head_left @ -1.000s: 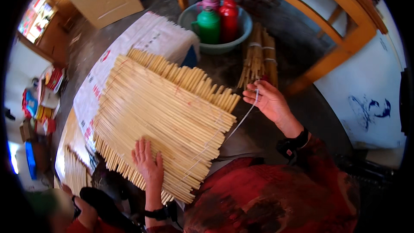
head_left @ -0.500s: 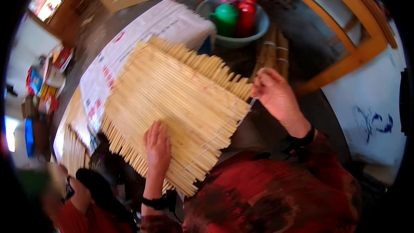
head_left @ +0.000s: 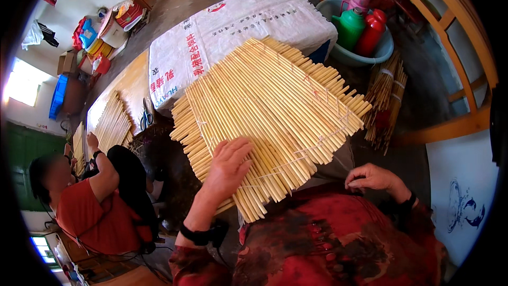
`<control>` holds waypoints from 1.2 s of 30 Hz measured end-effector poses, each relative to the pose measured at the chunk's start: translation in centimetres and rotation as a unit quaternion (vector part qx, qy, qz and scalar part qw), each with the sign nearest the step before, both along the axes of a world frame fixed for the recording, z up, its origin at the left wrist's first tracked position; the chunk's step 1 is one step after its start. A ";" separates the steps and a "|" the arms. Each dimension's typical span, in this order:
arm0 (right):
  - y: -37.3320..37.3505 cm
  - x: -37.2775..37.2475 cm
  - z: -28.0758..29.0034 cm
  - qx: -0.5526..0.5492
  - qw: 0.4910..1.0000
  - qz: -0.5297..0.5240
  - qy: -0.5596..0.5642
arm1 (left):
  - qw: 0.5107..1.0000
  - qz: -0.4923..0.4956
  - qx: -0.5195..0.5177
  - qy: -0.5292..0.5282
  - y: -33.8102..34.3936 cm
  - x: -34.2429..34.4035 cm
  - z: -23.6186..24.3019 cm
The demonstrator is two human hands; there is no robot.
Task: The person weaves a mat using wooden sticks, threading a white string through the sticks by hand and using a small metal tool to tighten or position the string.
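A mat of pale, reed-like stalks [head_left: 275, 111], stitched across with thin thread, lies in front of me, its stalk ends uneven along the sides. My left hand [head_left: 230, 161] rests on its near left part, palm down, fingers laid over the stalks. Off the mat's near right corner, my right hand [head_left: 373, 176] hovers close to my red top, fingers curled in toward the thumb. Whatever those fingers may hold is too small to make out. White thread [head_left: 275, 172] runs in stitches along the mat's near edge.
A white printed sack [head_left: 233, 26] covers the surface beyond the mat. Behind on the right, a basin [head_left: 389, 53] holds green and red flasks, with bundled stalks [head_left: 386, 100] beside it. Scissors [head_left: 146, 116] lie at left. A person in red [head_left: 100, 201] sits near another stalk mat [head_left: 114, 122].
My right hand has come down and toward me from the mat's right corner. My left hand still lies on the mat. The view has swung, so the scene sits farther right.
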State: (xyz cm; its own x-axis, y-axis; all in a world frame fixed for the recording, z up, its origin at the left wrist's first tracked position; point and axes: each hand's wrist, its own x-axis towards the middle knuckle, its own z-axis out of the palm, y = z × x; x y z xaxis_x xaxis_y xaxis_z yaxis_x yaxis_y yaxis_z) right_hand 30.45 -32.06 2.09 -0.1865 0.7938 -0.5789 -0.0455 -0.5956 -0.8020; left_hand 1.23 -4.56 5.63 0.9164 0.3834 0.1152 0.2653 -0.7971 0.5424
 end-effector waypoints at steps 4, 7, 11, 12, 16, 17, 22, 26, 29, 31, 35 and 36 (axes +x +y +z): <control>-2.6 0.9 -0.4 -0.090 0.996 -0.013 -0.018 | 0.996 -0.022 0.019 0.081 -1.0 -2.7 1.2; -5.9 2.2 -4.3 -0.047 0.988 0.018 -0.147 | 0.991 -0.054 0.030 0.115 -2.4 -4.4 1.3; -9.1 3.3 -4.0 -0.157 0.964 -0.086 -0.196 | 0.986 -0.076 0.032 0.144 -5.8 -4.6 4.2; -9.9 3.8 -4.5 -0.158 0.952 -0.064 -0.256 | 0.987 -0.079 0.033 0.139 -6.4 -4.6 4.5; -14.6 6.1 -9.0 -0.141 0.907 -0.024 -0.395 | 0.978 -0.051 0.109 0.168 -7.4 -4.4 4.4; -14.8 6.3 -9.5 -0.131 0.904 -0.024 -0.407 | 0.969 -0.036 0.154 0.189 -7.5 -4.5 3.9; -10.1 3.4 -5.1 -0.057 0.941 -0.114 -0.315 | 0.965 0.021 0.247 0.085 -7.6 -5.2 1.2; -6.3 -1.0 -2.1 0.036 0.966 -0.169 -0.195 | 0.960 0.018 0.278 0.035 -7.7 -5.0 0.2; -4.9 -2.4 -2.2 0.070 0.967 -0.126 -0.211 | 0.942 0.002 0.333 0.035 -7.9 -5.4 -0.4; -4.8 -2.8 -2.9 0.082 0.967 -0.138 -0.197 | 0.942 -0.008 0.333 0.033 -7.7 -5.0 -0.1; -3.5 -4.1 -2.5 0.079 0.973 -0.137 -0.169 | 0.943 -0.006 0.333 0.014 -7.9 -5.0 -0.5; -3.2 -4.5 -2.4 0.085 0.971 -0.125 -0.184 | 0.942 -0.008 0.336 0.007 -8.0 -4.9 -0.6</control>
State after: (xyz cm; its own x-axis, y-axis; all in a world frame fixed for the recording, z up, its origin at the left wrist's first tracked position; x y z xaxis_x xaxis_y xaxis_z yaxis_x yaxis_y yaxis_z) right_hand 25.96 -35.24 -0.32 0.2193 0.8777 -0.4261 0.1376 -0.4602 -0.8771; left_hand -3.70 -12.57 5.05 0.9249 0.2145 0.3138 0.2536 -0.9632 -0.0890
